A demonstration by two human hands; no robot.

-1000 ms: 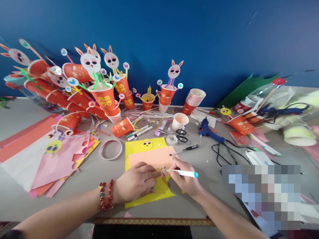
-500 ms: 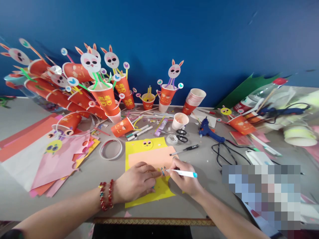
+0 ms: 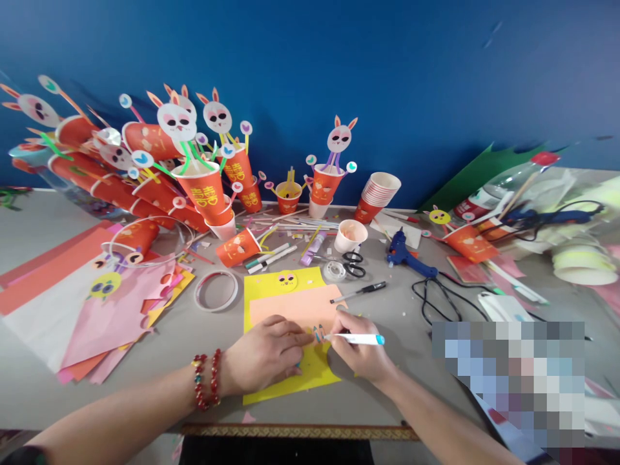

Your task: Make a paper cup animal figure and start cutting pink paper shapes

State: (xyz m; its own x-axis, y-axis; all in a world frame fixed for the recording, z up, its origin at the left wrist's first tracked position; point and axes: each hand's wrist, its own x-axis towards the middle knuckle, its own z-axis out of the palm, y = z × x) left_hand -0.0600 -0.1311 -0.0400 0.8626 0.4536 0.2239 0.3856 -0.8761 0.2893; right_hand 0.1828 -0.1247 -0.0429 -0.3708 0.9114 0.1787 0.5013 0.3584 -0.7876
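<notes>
My left hand (image 3: 265, 353) lies palm down on a peach paper sheet (image 3: 300, 307) that rests on a yellow sheet (image 3: 271, 287), fingers curled and pressing the paper flat. My right hand (image 3: 357, 349) pinches a white marker with a blue end (image 3: 358, 338). The marker's tip touches small blue marks (image 3: 318, 333) on the peach paper, just past my left fingertips. A small yellow bunny face (image 3: 287, 280) lies at the far edge of the yellow sheet.
Orange paper cups with bunny heads (image 3: 203, 184) crowd the back left. Coloured paper sheets (image 3: 82, 303) lie left. A tape ring (image 3: 216, 290), black marker (image 3: 358, 292), scissors (image 3: 352, 263), blue glue gun (image 3: 404, 255) and its cable (image 3: 436, 300) lie beyond the paper. Cup stack (image 3: 380, 194) stands behind.
The marker in my right hand has shifted very slightly over the blue marks. My left hand has stayed in place on the paper.
</notes>
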